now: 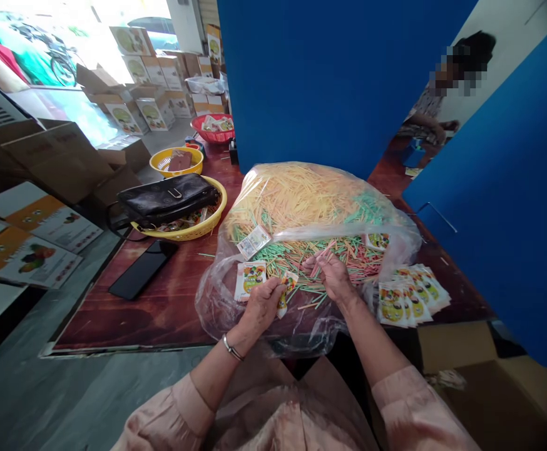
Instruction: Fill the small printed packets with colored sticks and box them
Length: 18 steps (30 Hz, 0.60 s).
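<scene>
In front of me a big clear plastic bag [296, 194] lies open, full of thin sticks [283, 255] in yellow, green, orange and pink. My left hand [263, 305] is closed on a small printed packet [288, 285] with a fruit picture. Over the loose sticks, my right hand [332, 274] pinches a few pink sticks [321, 260]. Another printed packet [251, 279] rests on the bag's edge, left of my left hand. Above it a small printed card or packet [255, 242] leans on the sticks. To the right lies a fanned stack of packets [412, 297].
A black phone [142, 270] lies at the left on the dark red table [99, 322]. Behind it a yellow basket [221, 203] carries a black bag [173, 197]. Blue partitions [301, 75] stand behind and right. Cardboard boxes [29, 232] fill the left. A person [433, 119] is beyond the partition.
</scene>
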Tool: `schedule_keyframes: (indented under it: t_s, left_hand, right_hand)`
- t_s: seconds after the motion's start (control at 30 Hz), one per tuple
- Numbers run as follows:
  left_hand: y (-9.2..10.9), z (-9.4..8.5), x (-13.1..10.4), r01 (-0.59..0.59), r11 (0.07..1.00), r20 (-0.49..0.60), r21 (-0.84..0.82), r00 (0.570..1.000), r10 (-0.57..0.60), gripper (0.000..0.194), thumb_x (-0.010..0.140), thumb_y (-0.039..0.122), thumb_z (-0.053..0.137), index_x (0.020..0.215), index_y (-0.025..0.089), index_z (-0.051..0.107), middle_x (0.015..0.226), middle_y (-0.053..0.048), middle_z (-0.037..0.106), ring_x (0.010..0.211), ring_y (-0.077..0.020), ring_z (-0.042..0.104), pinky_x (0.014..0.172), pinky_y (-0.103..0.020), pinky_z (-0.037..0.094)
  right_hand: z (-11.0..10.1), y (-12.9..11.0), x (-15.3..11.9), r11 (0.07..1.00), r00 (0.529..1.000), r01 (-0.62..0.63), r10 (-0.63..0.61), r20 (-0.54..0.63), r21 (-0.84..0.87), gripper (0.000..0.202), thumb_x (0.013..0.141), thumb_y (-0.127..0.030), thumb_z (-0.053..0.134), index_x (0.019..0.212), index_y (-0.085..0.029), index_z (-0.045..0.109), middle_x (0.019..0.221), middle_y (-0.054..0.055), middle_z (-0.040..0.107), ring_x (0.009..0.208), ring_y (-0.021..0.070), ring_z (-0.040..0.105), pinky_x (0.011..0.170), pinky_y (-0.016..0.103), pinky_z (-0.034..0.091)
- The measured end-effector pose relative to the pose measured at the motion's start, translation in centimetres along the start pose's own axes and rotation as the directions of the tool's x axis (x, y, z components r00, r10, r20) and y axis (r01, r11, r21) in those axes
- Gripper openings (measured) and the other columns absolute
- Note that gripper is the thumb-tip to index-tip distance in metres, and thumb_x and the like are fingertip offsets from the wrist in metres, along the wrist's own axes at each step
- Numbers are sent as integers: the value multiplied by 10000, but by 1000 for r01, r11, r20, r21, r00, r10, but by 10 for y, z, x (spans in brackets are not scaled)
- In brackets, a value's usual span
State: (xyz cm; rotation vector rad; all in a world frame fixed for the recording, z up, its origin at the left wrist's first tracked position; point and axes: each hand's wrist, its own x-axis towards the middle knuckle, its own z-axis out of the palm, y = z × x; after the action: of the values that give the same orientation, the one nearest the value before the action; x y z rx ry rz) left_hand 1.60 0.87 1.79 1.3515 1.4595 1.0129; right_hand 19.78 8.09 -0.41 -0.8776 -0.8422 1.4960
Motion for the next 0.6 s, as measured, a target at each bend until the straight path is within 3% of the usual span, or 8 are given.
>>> schedule_keyframes:
  t_s: [0.17, 0.3, 0.4, 0.6]
  left_hand:
    - [-2, 7, 3, 50, 993, 57, -105, 997, -44, 205, 746, 326, 565, 635, 175, 483, 594, 42, 437, 557, -81, 377, 501, -192, 301]
    - [-2, 7, 2, 14, 1000, 57, -23, 998, -13, 242, 775, 345, 534, 610, 173, 495, 572, 39, 436, 558, -84, 375, 501, -192, 293]
    - [1, 8, 0, 6, 999, 60, -53, 998, -3, 219, 777, 336, 533, 627, 178, 514, 568, 40, 456, 545, -83, 377, 497, -192, 299]
    - [7, 13, -1, 85, 966, 77, -245, 995, -68, 201, 719, 319, 595, 610, 171, 513, 539, 54, 467, 496, -67, 364, 467, -190, 290]
  right_hand:
    - [15, -14, -6, 992, 992, 125, -125, -2, 19, 152, 755, -294, 647, 846, -205, 562, 733, 1, 697, 771, 184, 679, 704, 358, 564]
    - [34, -33, -14, 978, 979, 206, -206, 3, 41, 147, 765, -302, 639, 856, -223, 554, 776, -4, 695, 826, 194, 676, 770, 395, 549]
    - [48, -45, -20, 971, 971, 237, -237, 24, 29, 145, 775, -326, 627, 852, -233, 546, 808, -1, 690, 862, 205, 670, 801, 425, 531]
    - [57, -38, -26, 974, 971, 228, -227, 74, -3, 135, 791, -342, 603, 846, -241, 531, 797, -8, 684, 879, 203, 659, 816, 436, 516]
